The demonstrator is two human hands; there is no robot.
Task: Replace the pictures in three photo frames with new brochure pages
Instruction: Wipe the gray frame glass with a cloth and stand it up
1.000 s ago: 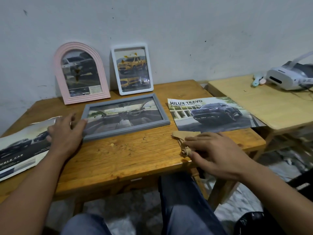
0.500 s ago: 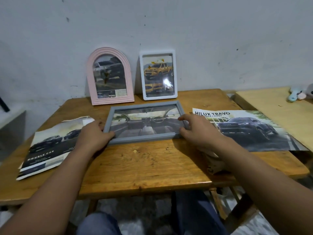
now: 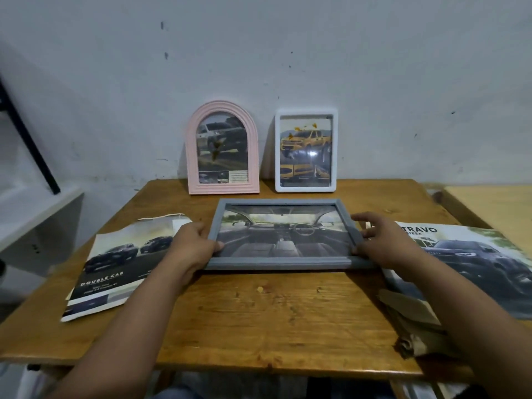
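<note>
The grey frame [image 3: 283, 234] lies flat on the table [image 3: 259, 312], between two brochure pages. The left hand [image 3: 191, 247] and right hand [image 3: 383, 243] grip its short ends, thumbs on the front. It seems light, stiff, perhaps glazed, so the rails are the safe hold.

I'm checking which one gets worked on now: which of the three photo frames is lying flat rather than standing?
The grey frame, gripped at its ends by both hands. The pink arched frame and white frame stand against the wall.
</note>
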